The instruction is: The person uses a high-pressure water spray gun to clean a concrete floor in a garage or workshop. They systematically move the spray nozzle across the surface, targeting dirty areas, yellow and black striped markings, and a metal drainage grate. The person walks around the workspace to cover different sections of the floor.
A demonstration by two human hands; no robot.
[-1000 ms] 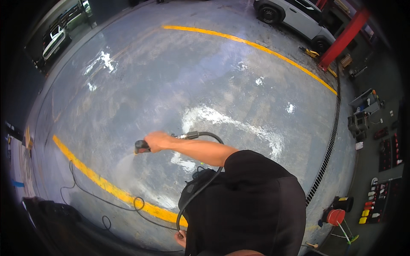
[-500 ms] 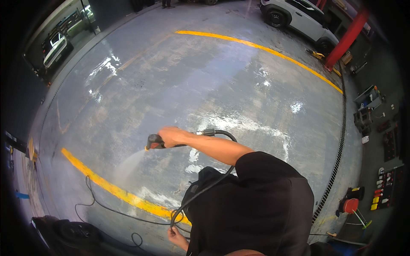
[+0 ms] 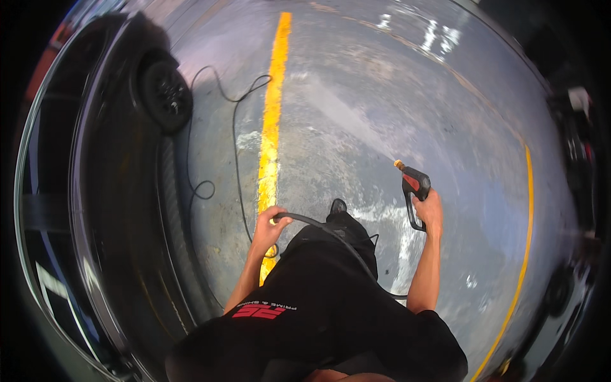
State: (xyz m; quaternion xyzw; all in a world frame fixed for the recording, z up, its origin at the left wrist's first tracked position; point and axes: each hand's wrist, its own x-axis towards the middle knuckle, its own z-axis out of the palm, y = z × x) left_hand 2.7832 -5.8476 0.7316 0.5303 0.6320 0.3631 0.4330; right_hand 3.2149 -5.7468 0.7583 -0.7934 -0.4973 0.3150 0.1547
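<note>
My right hand is wrapped round the grip of a black and red pressure washer gun with a brass-coloured nozzle tip. A fan of water spray leaves the tip toward the far left and meets the floor near the yellow line. In my left hand, at waist height, is a thick black hose. The hose runs across my front and passes under my right forearm. Its join to the gun is hidden.
A dark car with a black wheel stands close on my left. Thin black cable lies looped on the floor between the car and the yellow line. Another yellow line runs at the right. The grey floor is wet and shiny.
I have turned to the left, so the dark car now fills the left side. The gun has moved to my right side, still spraying; my left hand keeps hold of the hose.
</note>
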